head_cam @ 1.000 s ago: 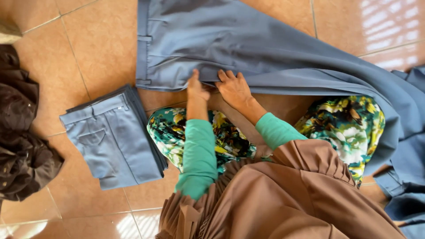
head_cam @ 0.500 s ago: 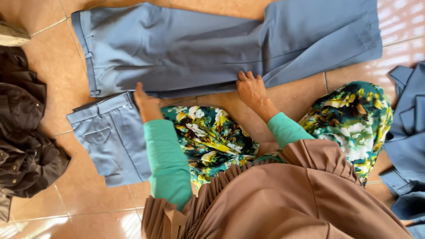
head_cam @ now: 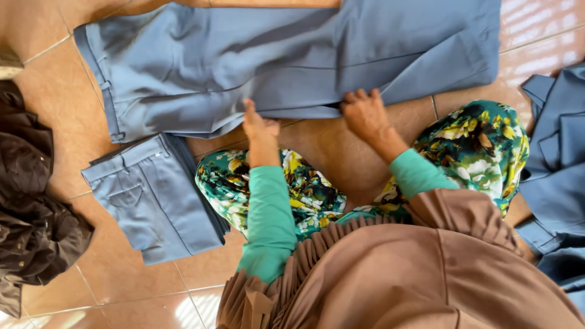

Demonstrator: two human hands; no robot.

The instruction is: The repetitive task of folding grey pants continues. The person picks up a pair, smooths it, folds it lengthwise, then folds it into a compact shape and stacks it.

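A person is kneeling on a terracotta tiled floor (head_cam: 49, 152), seen from above, with both hands reaching forward to one pair of grey-blue trousers (head_cam: 292, 61) spread flat ahead of them. The left hand (head_cam: 259, 125) is resting at the near edge of the cloth, fingers together and pointing away; whether it is pinching the fabric or only pressing on it is hard to tell. The right hand (head_cam: 362, 113) is curling its fingers over the same near edge, gripping the hem line. The trousers are stretching from well beyond the left hand, where the waistband is lying, to well past the right hand; their far edge is cut off by the top of the view.

A second pair, folded blue trousers (head_cam: 155, 198), is lying just to the outside of the left forearm, close beside the knee. Further out on that side, one heap of dark brown clothing (head_cam: 30, 225) is running off the frame edge. On the far side of the right arm, more blue garments (head_cam: 557, 176) are lying partly out of view, so their number cannot be counted.

The person's green sleeves, floral skirt (head_cam: 475, 143) and brown pleated garment (head_cam: 396, 274) are hiding the floor nearest them. Bare tile is showing between the two hands and around the folded pair.
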